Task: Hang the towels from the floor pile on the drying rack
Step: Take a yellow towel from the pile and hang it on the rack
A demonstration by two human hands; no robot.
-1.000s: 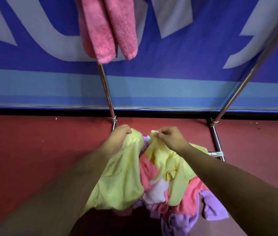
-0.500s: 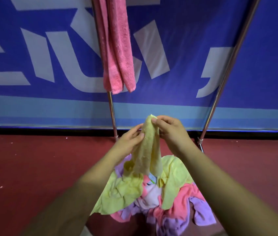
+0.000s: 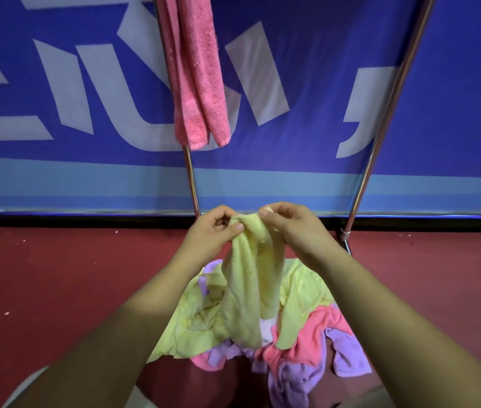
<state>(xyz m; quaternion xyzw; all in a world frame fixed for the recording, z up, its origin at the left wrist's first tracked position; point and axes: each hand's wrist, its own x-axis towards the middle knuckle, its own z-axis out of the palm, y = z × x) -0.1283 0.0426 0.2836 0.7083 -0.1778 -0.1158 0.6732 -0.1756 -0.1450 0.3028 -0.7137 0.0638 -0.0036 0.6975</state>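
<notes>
Even indoor light, medium bright, colours saturated; I can't tell its source. My forearms go dark toward the bottom edge, underexposed and soft. Wide-angle bend: the rack poles (image 3: 380,119) lean outward and the banner (image 3: 321,54) lettering is skewed. Slight softness overall, pink towel (image 3: 201,83) pile texture still readable. Faint sheen on the poles. A dim shadow sits on the floor (image 3: 56,275) beneath my arms. No hard glare.

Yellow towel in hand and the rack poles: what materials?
Yellow towel: soft terry or microfibre cloth by its look, matte and fuzzy, draping limp from both hands. Rack poles: probably steel tubing, chromed or polished, given the bright reflective streaks.
</notes>
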